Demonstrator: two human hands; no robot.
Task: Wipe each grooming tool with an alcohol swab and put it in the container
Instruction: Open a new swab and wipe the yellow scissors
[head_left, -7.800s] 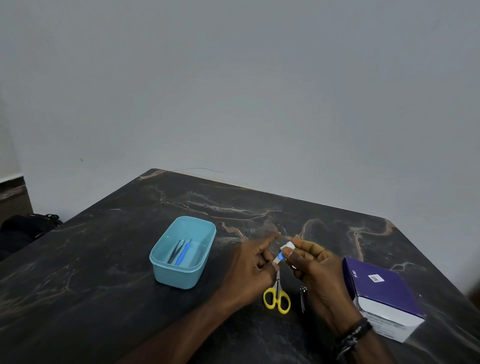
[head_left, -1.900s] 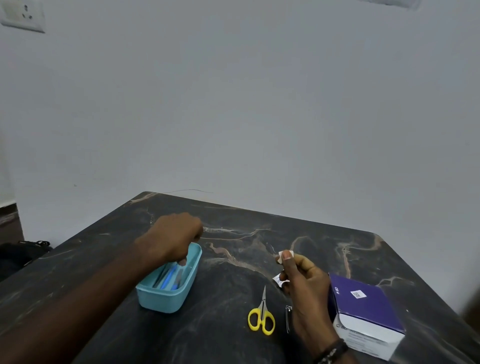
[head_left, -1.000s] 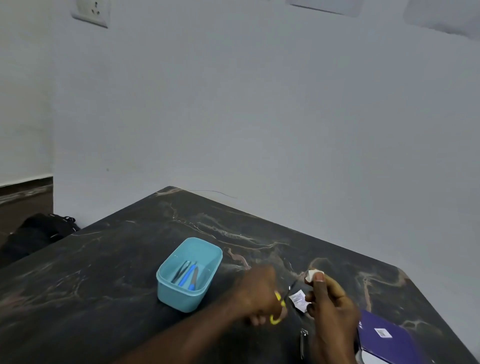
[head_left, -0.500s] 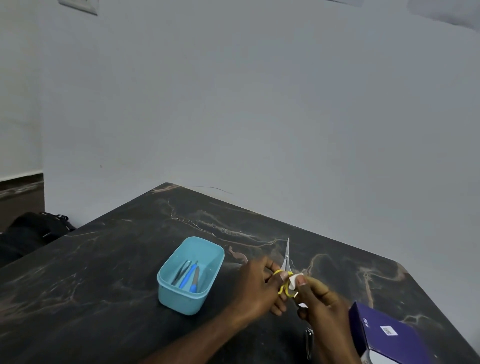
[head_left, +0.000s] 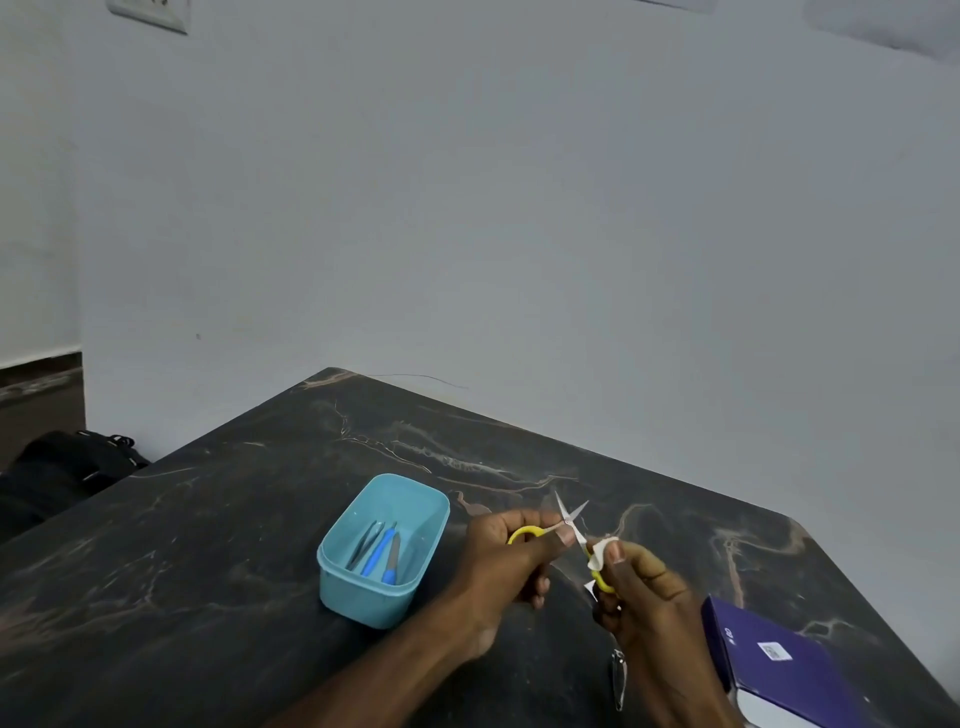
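Small yellow-handled scissors (head_left: 570, 519) are held above the dark table with their blades spread apart and pointing up. My left hand (head_left: 506, 553) grips one yellow handle loop. My right hand (head_left: 636, 584) holds the other loop and pinches a white alcohol swab (head_left: 600, 552) near the pivot. The light blue container (head_left: 382, 551) stands just left of my hands and holds tweezers and blue-handled tools. A metal nail clipper (head_left: 618, 675) lies on the table below my right hand.
A purple and white box (head_left: 779, 670) sits at the right front of the dark marble-patterned table (head_left: 208, 545). A black bag (head_left: 57, 473) lies on the floor at far left. The wall rises right behind the table.
My left hand left the container, picked up the scissors from the table and brought them to my right hand. In the last half second the blades have spread apart.
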